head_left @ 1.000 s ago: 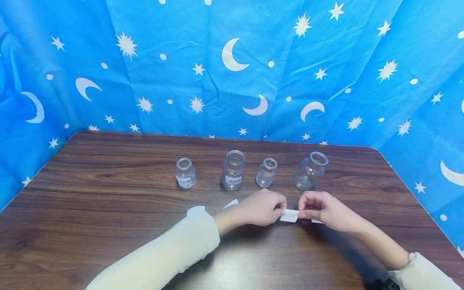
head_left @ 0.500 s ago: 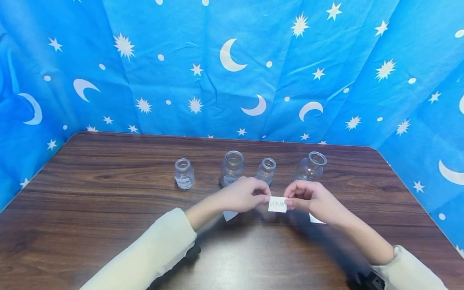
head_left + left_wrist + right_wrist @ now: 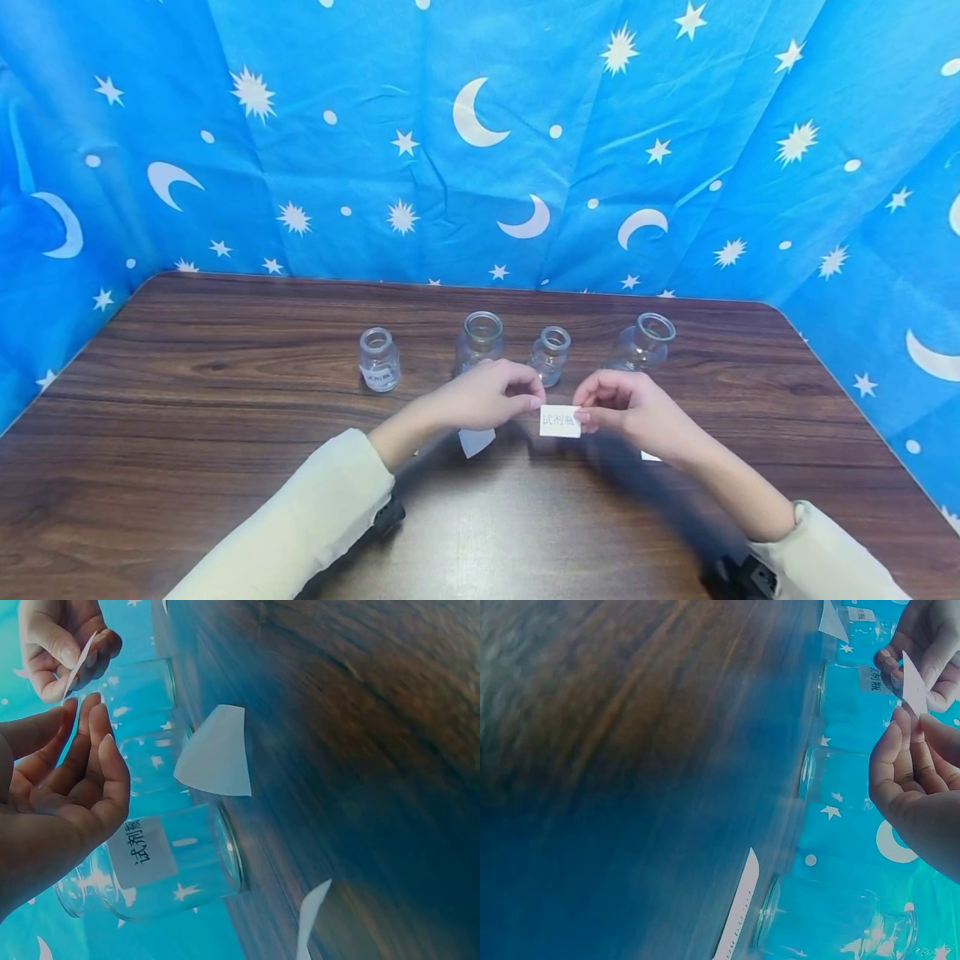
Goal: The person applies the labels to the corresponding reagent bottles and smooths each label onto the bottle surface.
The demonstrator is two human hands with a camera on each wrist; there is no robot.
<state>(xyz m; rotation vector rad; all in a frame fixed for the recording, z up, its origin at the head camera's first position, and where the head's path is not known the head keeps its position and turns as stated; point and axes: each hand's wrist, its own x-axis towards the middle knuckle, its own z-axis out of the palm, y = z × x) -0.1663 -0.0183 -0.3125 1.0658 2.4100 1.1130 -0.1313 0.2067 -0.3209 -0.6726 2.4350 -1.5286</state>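
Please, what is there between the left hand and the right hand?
A white label with printed characters bridges the gap between the left hand and the right hand; the head view shows this.

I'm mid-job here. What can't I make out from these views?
Held label: in the head view, the right hand covers part of its last character.
Marked paper: in the right wrist view, cut off by the bottom edge, its marks too slanted and small to read.
White strip: in the left wrist view, cut off by the bottom edge.
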